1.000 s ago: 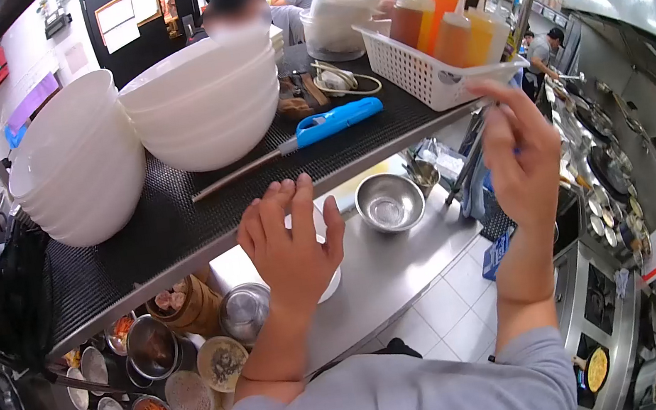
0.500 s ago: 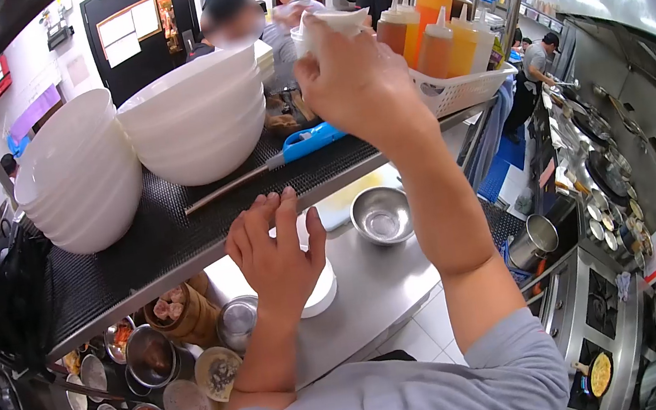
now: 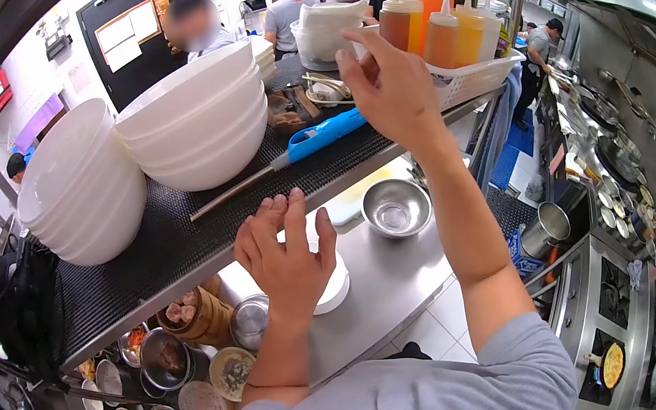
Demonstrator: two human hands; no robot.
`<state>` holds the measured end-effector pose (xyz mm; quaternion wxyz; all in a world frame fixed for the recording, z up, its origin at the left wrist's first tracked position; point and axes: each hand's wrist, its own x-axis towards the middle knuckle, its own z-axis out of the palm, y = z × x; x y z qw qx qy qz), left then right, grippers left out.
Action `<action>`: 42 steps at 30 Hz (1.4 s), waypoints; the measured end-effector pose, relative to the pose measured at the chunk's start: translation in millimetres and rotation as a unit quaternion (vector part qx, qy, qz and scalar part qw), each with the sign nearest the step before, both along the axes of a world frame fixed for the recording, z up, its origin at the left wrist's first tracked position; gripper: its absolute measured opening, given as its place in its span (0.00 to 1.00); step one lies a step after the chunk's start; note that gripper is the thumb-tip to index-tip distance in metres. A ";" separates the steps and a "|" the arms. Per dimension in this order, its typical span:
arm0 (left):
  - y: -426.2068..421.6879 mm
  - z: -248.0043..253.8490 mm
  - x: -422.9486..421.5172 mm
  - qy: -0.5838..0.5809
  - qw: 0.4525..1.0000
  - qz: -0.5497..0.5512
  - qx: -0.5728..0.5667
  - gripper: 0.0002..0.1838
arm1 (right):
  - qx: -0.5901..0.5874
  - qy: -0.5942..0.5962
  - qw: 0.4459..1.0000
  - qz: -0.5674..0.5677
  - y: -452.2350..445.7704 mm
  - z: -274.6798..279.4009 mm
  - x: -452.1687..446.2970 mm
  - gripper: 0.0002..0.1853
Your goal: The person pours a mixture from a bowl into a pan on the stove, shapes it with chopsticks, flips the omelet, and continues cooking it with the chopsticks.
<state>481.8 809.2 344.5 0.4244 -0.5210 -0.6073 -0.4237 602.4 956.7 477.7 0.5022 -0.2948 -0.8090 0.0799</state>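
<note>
My left hand (image 3: 287,248) rests its fingertips at the metal front edge of the upper shelf (image 3: 187,279), fingers spread and holding nothing. Above the shelf, my right hand (image 3: 390,83) is raised with fingers apart, in front of the white perforated basket (image 3: 474,82) of sauce bottles (image 3: 440,36). Behind its fingertips are stacked clear tubs with white sheets on top (image 3: 332,24). A blue lighter (image 3: 325,134) lies between the hands on the black mat. Two stacks of white bowls (image 3: 199,122) stand to the left. Below my left hand, a white round dish (image 3: 335,284) is partly hidden.
A steel bowl (image 3: 396,207) and a white board (image 3: 357,201) are on the lower counter. Ingredient containers (image 3: 167,358) and a bamboo steamer (image 3: 205,316) sit lower left. Stove burners with a pan (image 3: 612,365) are at right. Several people are farther back, one at the right (image 3: 540,58).
My right hand moved from the basket's front to the tubs, then drew back slightly right and down. My left hand stayed near the shelf edge. People behind have shifted.
</note>
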 end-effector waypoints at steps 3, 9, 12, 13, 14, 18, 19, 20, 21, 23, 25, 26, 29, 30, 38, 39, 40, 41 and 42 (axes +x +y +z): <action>1.6 0.2 1.6 0.005 1.000 0.001 0.003 0.18 | 0.201 0.081 0.974 0.059 46.0 -35.6 -3.6 0.20; 0.9 1.2 6.2 0.017 1.000 0.007 -0.001 0.18 | 0.123 0.007 0.989 0.084 49.9 -53.9 1.5 0.22; 1.3 2.9 9.7 0.013 1.000 0.012 0.000 0.18 | 0.072 0.034 0.994 0.080 53.3 -56.4 3.8 0.25; 2.5 2.5 11.6 0.020 1.000 0.002 -0.003 0.18 | 0.057 0.025 0.995 0.075 53.5 -56.7 6.5 0.26; 2.7 1.4 12.6 0.010 1.000 0.004 -0.007 0.18 | 0.053 0.027 0.996 0.067 52.4 -58.3 8.8 0.27; 1.9 3.3 18.6 0.030 0.995 -0.082 -0.056 0.17 | 0.323 -0.069 0.942 -0.059 59.9 -90.0 31.8 0.19; 4.6 0.1 10.1 0.046 0.994 -0.091 -0.028 0.16 | 0.303 -0.075 0.949 -0.044 67.0 -97.8 26.2 0.22; 2.9 -2.6 8.3 -0.004 0.995 -0.085 -0.054 0.16 | 0.308 -0.002 0.951 0.036 81.4 -107.3 20.4 0.21; 5.9 -5.2 -13.5 0.028 0.994 -0.099 -0.043 0.14 | 0.257 -0.009 0.966 -0.013 52.1 -86.7 20.8 0.25; -13.9 7.9 -37.4 0.096 0.994 -0.045 -0.033 0.13 | 0.005 0.044 0.998 0.034 46.2 -70.4 -28.4 0.41; -26.1 13.5 -30.7 0.118 0.993 -0.016 0.015 0.17 | -0.056 -0.045 0.995 0.076 20.3 -45.3 -37.3 0.40; 6.9 1.1 8.0 0.142 0.988 0.016 0.054 0.23 | -0.069 -0.034 0.995 0.059 48.1 -67.6 9.6 0.40; 13.7 2.4 0.9 0.135 0.988 0.034 0.064 0.23 | -0.068 0.026 0.994 0.080 46.6 -63.9 6.1 0.39; 14.8 3.8 7.4 0.134 0.988 0.028 0.068 0.23 | -0.085 0.022 0.992 0.089 41.7 -62.3 12.4 0.40; 7.8 -0.7 -24.8 0.125 0.990 0.065 -0.022 0.16 | -0.033 0.004 0.998 0.050 64.7 -73.7 -11.4 0.39; 7.1 -0.2 -27.7 0.137 0.989 0.050 -0.014 0.14 | -0.032 0.032 0.998 0.034 56.9 -77.3 -9.5 0.36; 9.1 -0.8 -32.1 0.157 0.987 0.042 0.005 0.13 | 0.089 0.020 0.995 0.042 79.1 -88.2 -26.2 0.33; 4.1 2.2 -28.9 0.145 0.989 0.021 0.000 0.12 | 0.212 0.013 0.976 0.039 99.9 -98.4 -42.6 0.30; 2.6 4.2 -25.2 0.144 0.990 -0.003 0.007 0.12 | 0.283 -0.023 0.959 0.010 86.3 -90.7 -31.9 0.34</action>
